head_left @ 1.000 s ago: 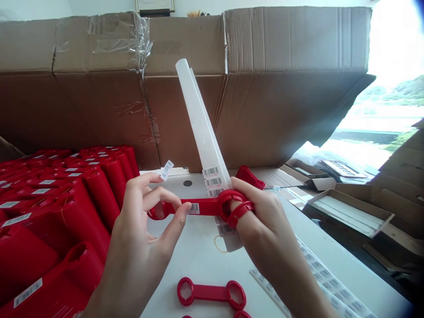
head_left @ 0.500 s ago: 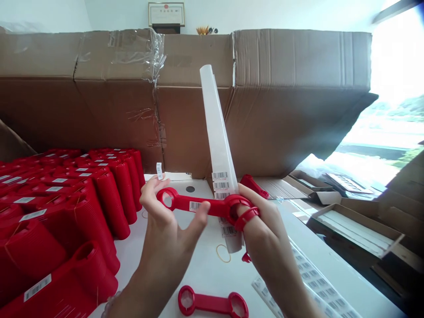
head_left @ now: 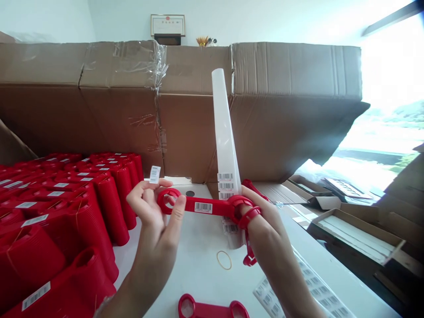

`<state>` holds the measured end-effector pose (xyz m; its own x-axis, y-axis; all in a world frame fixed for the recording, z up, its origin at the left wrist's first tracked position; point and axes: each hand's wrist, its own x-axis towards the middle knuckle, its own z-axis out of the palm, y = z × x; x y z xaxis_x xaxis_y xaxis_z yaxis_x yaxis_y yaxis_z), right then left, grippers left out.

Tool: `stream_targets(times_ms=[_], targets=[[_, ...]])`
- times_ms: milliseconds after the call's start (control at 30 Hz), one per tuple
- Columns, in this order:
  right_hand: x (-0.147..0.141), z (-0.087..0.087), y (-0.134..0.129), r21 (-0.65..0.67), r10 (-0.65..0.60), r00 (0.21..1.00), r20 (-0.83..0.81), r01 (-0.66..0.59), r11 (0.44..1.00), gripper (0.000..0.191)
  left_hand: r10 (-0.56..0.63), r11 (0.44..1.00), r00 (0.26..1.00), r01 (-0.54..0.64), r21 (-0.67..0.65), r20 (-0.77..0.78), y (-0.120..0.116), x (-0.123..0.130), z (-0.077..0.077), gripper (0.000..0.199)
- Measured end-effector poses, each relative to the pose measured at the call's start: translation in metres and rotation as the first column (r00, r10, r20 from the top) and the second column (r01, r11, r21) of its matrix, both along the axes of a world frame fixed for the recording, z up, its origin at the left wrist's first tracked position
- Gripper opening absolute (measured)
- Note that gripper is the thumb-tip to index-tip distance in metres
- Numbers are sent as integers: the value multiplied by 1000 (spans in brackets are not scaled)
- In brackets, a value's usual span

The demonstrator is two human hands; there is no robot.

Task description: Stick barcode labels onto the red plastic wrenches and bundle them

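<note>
Left hand point(head_left: 152, 225) and right hand point(head_left: 266, 234) on a red double-ring tool point(head_left: 215, 206)

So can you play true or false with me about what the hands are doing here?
The left hand and right hand both hold a red plastic wrench. True.
The wrench has no sticker. False: a barcode sticker sits on its bar.
A rubber band lies on the white table. True.
The long strip lies flat. False: the translucent label strip stands up behind the wrench.
A small barcode label sticks up from a left-hand finger. True.
</note>
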<state>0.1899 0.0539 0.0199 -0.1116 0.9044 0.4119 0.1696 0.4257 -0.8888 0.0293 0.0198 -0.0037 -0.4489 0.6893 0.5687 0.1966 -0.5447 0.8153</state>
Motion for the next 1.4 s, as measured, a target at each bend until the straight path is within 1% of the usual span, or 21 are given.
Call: stream_targets(times_ms=[67,133,200,267,333,400,500,567,633,667,767,867,933,1000,1067,1100,1167,1233,1267,1333,1400], targets=[[1,-1,2,35,-19,1000,12,18,999,16,-109,991,983,119,-62,145,-5,-9,8,41],[3,-1,4,66,-33,999,25,31,997,15,-193,966,943,231,-117,270,-13,-18,17,53],[5,-2,7,78,-29,999,40,26,997,14,-223,945,900,294,-144,375,-22,-26,28,62],[9,-1,11,56,-1,999,51,-1,998,14,-217,938,866,313,-149,451,-32,-30,38,61],[14,1,14,12,40,998,48,-41,999,13,-214,931,849,328,-163,483,-40,-32,46,58],[19,5,14,-23,86,996,35,-85,996,13,-236,917,847,356,-178,475,-46,-34,47,57],[24,12,12,-71,153,988,8,-152,986,11,-271,901,864,383,-205,424,-48,-41,40,60],[26,16,9,-102,187,982,-7,-187,977,9,-340,866,862,442,-232,376,-47,-46,33,61],[27,19,8,-120,204,979,-13,-204,972,9,-430,820,839,518,-246,332,-44,-48,28,61],[27,20,8,-123,207,978,-13,-207,971,9,-458,809,831,536,-239,316,-44,-48,28,61],[29,21,7,-142,231,973,-8,-230,963,10,-489,825,840,533,-186,237,-43,-46,28,65],[31,21,5,-166,258,966,-11,-257,952,11,-537,816,829,558,-154,155,-44,-47,30,61],[31,19,2,-174,251,968,-1,-247,953,10,-479,848,859,506,-156,183,-42,-48,31,56],[28,16,-1,-168,212,977,28,-204,964,11,-380,892,904,414,-179,196,-37,-48,29,51],[24,12,-2,-148,140,988,62,-130,980,15,-302,929,947,319,-189,112,-29,-46,26,46],[22,10,-3,-135,102,992,76,-91,987,17,-242,952,969,247,-180,48,-25,-44,25,44],[18,8,-2,-113,35,994,100,-24,993,19,-58,993,996,50,-111,-73,-22,-41,22,42],[14,6,-1,-104,-8,991,130,22,994,19,97,993,985,-106,-53,-146,-25,-35,22,34],[13,5,-1,-100,-22,989,146,37,994,18,142,987,976,-152,-52,-166,-29,-32,23,29],[12,4,0,-93,-39,984,172,56,994,19,145,977,971,-171,-130,-192,-37,-26,25,24],[10,3,-1,-86,-41,981,188,58,995,19,83,956,973,-139,-258,-217,-43,-20,28,27]])
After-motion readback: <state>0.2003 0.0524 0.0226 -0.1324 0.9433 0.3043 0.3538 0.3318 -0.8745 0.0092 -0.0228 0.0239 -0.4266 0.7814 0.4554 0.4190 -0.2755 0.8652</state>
